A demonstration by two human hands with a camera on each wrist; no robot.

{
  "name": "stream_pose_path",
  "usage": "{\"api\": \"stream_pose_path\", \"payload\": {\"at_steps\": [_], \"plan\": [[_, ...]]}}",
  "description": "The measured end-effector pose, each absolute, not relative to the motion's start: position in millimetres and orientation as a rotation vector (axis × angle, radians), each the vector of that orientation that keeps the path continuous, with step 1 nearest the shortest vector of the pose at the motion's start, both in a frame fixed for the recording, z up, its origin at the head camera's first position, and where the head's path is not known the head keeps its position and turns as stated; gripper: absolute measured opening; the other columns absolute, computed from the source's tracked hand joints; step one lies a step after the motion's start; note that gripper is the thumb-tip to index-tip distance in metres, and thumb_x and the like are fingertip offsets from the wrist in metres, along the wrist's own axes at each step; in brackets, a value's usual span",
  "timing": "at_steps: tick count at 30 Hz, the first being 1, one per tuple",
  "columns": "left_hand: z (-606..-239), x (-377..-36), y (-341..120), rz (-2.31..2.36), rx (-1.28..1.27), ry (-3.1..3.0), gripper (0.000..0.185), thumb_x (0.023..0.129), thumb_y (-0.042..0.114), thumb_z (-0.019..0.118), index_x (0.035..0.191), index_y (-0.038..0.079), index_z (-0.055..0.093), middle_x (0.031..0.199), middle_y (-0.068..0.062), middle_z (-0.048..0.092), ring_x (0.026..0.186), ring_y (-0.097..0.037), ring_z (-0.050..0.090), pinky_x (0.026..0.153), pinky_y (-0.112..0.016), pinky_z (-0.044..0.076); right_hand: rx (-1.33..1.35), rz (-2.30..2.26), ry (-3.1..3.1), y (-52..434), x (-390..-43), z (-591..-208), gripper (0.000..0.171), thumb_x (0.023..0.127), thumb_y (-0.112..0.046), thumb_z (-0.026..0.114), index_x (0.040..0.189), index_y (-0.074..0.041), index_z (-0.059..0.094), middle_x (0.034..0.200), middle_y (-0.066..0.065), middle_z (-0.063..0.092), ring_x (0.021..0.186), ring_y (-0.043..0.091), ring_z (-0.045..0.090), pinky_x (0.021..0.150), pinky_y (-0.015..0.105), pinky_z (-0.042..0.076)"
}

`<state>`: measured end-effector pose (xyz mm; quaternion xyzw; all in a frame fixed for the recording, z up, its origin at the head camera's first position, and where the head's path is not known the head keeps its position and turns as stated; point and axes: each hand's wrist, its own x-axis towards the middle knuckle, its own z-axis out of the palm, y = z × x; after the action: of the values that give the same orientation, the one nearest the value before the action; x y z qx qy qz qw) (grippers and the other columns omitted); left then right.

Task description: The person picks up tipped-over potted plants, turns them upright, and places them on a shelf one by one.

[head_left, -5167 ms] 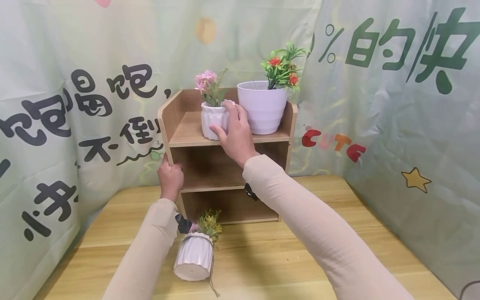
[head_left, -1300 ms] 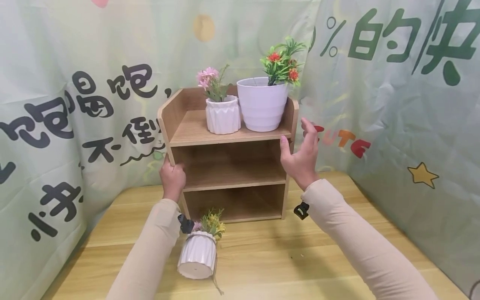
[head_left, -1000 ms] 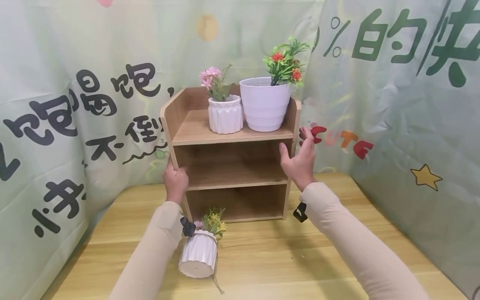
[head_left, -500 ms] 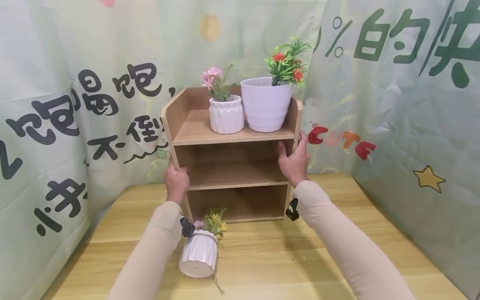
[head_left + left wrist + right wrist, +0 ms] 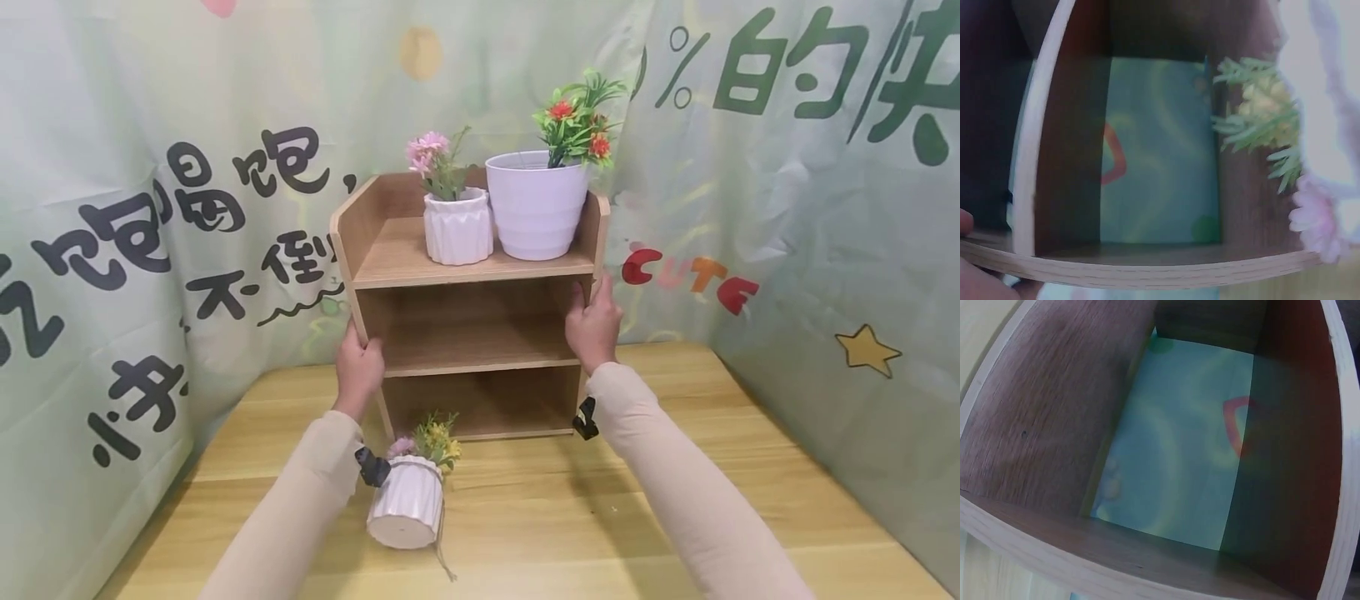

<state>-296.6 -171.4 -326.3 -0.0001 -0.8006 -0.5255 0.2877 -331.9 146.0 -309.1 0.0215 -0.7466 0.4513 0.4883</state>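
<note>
The wooden shelf unit [image 5: 468,308] now has the right hand [image 5: 595,323] closed on its right side, joining the left hand [image 5: 360,369] gripping the left, so it is held from both sides.

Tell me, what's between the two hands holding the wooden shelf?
In the head view, only the shelf's empty middle compartment lies between the left hand and right hand.

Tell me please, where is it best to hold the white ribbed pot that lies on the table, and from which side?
Probably grip the ribbed pot around its body, coming from above: it lies on its side on the table, base towards the camera, flowers towards the shelf.
</note>
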Motion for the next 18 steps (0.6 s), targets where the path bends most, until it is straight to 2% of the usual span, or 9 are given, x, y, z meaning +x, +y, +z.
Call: {"api": "stream_pose_path", "payload": {"at_steps": [3, 6, 9, 12, 16, 18], "plan": [[-326, -285, -170, -1.443, -0.004, -2.193, 0.039, 0.092, 0.006, 0.048, 0.131, 0.004, 0.048, 0.126, -0.023, 0.058, 0.113, -0.036, 0.054, 0.096, -0.049, 0.042, 0.064, 1.100, -1.837, 148, -330, -309, 0.032, 0.096, -0.016, 0.056, 0.122, 0.000, 0.049, 0.089, 0.029, 0.064, 0.085, 0.052, 0.061, 0.075, 0.060, 0.048], [-326, -272, -168, -1.502, -0.034, -2.247, 0.047, 0.093, 0.006, 0.050, 0.139, 0.005, 0.041, 0.135, -0.021, 0.053, 0.120, -0.036, 0.052, 0.100, -0.048, 0.041, 0.066, 1.099, -1.853, 151, -329, -308, 0.032, 0.096, -0.017, 0.056, 0.122, 0.000, 0.049, 0.089, 0.029, 0.064, 0.085, 0.052, 0.061, 0.076, 0.060, 0.048], [-327, -262, -167, -1.533, -0.071, -2.329, 0.065, 0.093, 0.007, 0.053, 0.151, 0.006, 0.024, 0.150, -0.019, 0.036, 0.136, -0.034, 0.036, 0.110, -0.045, 0.030, 0.054, 1.094, -1.846, 153, -328, -309, 0.032, 0.095, -0.015, 0.057, 0.123, 0.000, 0.048, 0.087, 0.029, 0.063, 0.084, 0.051, 0.061, 0.075, 0.060, 0.048], [-334, -249, -168, -1.512, -0.062, -2.412, 0.077, 0.093, 0.009, 0.056, 0.155, 0.006, 0.010, 0.157, -0.019, 0.021, 0.141, -0.035, 0.024, 0.113, -0.046, 0.022, 0.055, 1.097, -1.853, 153, -327, -309, 0.032, 0.096, -0.016, 0.057, 0.123, -0.001, 0.048, 0.086, 0.028, 0.063, 0.085, 0.051, 0.061, 0.076, 0.060, 0.048], [-349, -225, -171, -1.469, -0.006, -2.549, 0.080, 0.092, 0.016, 0.059, 0.153, 0.003, 0.009, 0.156, -0.025, 0.018, 0.137, -0.045, 0.027, 0.110, -0.055, 0.024, 0.082, 1.093, -1.869, 151, -327, -309, 0.032, 0.097, -0.018, 0.054, 0.122, 0.001, 0.048, 0.086, 0.028, 0.062, 0.088, 0.053, 0.060, 0.077, 0.061, 0.047], [-358, -213, -171, -1.478, 0.022, -2.640, 0.081, 0.094, 0.025, 0.060, 0.153, 0.003, 0.009, 0.154, -0.028, 0.019, 0.133, -0.049, 0.031, 0.107, -0.061, 0.024, 0.087, 1.086, -1.865, 150, -328, -308, 0.032, 0.097, -0.018, 0.054, 0.121, 0.001, 0.047, 0.086, 0.028, 0.062, 0.087, 0.053, 0.060, 0.076, 0.061, 0.047]]}}
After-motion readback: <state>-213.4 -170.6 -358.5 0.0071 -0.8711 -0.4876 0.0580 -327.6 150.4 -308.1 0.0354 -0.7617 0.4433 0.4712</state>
